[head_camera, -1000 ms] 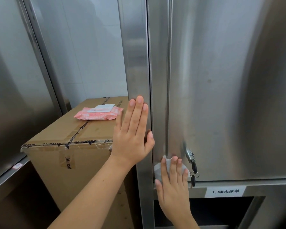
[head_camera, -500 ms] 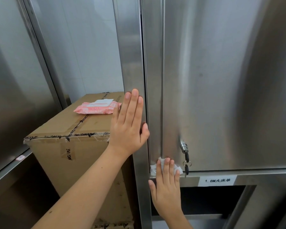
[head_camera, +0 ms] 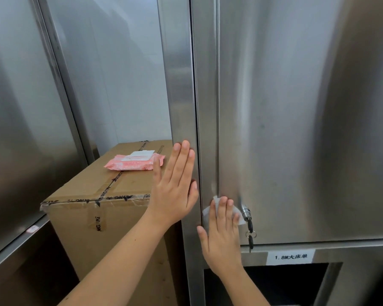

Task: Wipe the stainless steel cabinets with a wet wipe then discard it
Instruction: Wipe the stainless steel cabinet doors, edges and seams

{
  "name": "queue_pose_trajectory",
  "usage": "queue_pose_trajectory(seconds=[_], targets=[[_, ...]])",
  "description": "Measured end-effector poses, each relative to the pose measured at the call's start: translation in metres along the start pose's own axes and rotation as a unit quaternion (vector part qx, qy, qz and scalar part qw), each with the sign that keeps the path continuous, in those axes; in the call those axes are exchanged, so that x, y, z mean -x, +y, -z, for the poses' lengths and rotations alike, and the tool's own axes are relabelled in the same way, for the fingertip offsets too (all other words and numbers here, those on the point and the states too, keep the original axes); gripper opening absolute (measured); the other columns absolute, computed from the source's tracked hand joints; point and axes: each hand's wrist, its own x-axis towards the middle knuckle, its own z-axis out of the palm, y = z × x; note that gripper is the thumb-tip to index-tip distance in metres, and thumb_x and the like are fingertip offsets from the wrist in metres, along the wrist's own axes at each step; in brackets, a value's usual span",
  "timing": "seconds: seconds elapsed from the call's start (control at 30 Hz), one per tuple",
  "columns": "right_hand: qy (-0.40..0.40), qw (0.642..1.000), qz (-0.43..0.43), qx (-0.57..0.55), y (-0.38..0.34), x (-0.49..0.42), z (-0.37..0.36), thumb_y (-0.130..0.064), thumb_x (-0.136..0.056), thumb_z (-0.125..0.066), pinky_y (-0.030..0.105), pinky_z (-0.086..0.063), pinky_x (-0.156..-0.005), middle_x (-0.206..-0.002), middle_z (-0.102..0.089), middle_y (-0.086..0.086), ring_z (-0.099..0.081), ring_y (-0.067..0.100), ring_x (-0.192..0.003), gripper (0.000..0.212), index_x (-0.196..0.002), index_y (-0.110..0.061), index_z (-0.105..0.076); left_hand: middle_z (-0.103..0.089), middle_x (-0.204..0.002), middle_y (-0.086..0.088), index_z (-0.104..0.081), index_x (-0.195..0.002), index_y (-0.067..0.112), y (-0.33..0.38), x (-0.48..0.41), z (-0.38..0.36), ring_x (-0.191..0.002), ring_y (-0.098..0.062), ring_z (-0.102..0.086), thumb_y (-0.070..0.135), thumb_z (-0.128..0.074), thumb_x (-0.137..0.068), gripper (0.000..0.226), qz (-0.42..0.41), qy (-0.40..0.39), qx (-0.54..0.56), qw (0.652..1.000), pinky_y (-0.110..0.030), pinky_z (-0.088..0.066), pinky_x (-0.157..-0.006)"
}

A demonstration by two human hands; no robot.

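A tall stainless steel cabinet door (head_camera: 285,107) fills the right of the view. My right hand (head_camera: 222,235) presses a white wet wipe (head_camera: 217,205) flat against the door's lower left corner, fingers straight, just left of the lock (head_camera: 245,212) with its hanging keys (head_camera: 250,234). My left hand (head_camera: 175,191) lies flat and open against the cabinet's steel side post (head_camera: 179,85), fingers pointing up.
A taped cardboard box (head_camera: 93,206) stands left of the cabinet with a pink wet-wipe pack (head_camera: 134,164) on top. Another steel cabinet (head_camera: 16,107) lines the left. A white label (head_camera: 291,257) sits below the door, above a dark opening (head_camera: 285,281).
My right hand has slid the wipe back up from the door's bottom edge to beside the lock. The left hand stays flat on the side post.
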Motion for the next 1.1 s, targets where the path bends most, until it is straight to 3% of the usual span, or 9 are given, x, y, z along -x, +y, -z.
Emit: queue_pose_trajectory(seconds=[0.3, 0.53, 0.7, 0.93, 1.1], targets=[[0.079, 0.996, 0.014, -0.028, -0.01, -0.084, 0.055, -0.046, -0.099, -0.014, 0.039, 0.009, -0.115, -0.154, 0.018, 0.011, 0.011, 0.027, -0.143, 0.062, -0.147, -0.007, -0.011, 0.012, -0.157, 0.0, -0.017, -0.144, 0.006, -0.024, -0.057, 0.015, -0.144, -0.018, 0.001, 0.026, -0.034, -0.089, 0.062, -0.011, 0.021, 0.019, 1.0, -0.052, -0.004, -0.113], [0.125, 0.99, 0.061, 0.004, -0.011, -0.151, 0.098, -0.048, -0.097, -0.019, 0.044, 0.003, -0.115, -0.155, 0.01, 0.013, 0.007, 0.029, -0.143, 0.065, -0.147, -0.007, -0.018, -0.016, -0.15, -0.012, -0.025, -0.142, -0.001, -0.038, -0.109, 0.029, -0.143, -0.016, 0.0, 0.022, -0.035, -0.087, 0.061, 0.029, 0.081, 0.061, 0.994, -0.055, -0.008, -0.111], [0.156, 0.985, 0.074, 0.002, -0.017, -0.193, 0.126, -0.048, -0.096, -0.021, 0.044, 0.0, -0.115, -0.153, -0.001, 0.017, 0.003, 0.028, -0.143, 0.066, -0.147, -0.006, -0.021, -0.015, -0.151, -0.012, -0.022, -0.143, -0.001, -0.048, -0.143, 0.04, -0.142, -0.02, -0.01, 0.022, -0.033, -0.089, 0.06, 0.018, 0.087, 0.072, 0.993, -0.055, -0.009, -0.111], [0.183, 0.978, 0.103, 0.011, -0.026, -0.25, 0.171, -0.051, -0.094, -0.018, 0.042, 0.002, -0.115, -0.152, 0.004, 0.014, 0.006, 0.029, -0.142, 0.069, -0.147, -0.007, -0.019, -0.026, -0.151, -0.015, -0.03, -0.143, 0.0, -0.059, -0.195, 0.056, -0.14, -0.028, -0.023, 0.022, -0.03, -0.09, 0.057, 0.03, 0.107, 0.026, 0.993, -0.054, -0.017, -0.109], [0.168, 0.979, 0.109, 0.032, -0.031, -0.289, 0.201, -0.057, -0.087, -0.004, 0.036, 0.016, -0.112, -0.148, 0.026, 0.005, 0.026, 0.022, -0.138, 0.075, -0.149, -0.013, -0.001, -0.018, -0.154, -0.011, -0.022, -0.145, 0.003, -0.072, -0.237, 0.071, -0.141, -0.024, -0.012, 0.025, -0.022, -0.091, 0.058, 0.037, 0.096, 0.028, 0.994, -0.05, -0.008, -0.111]])
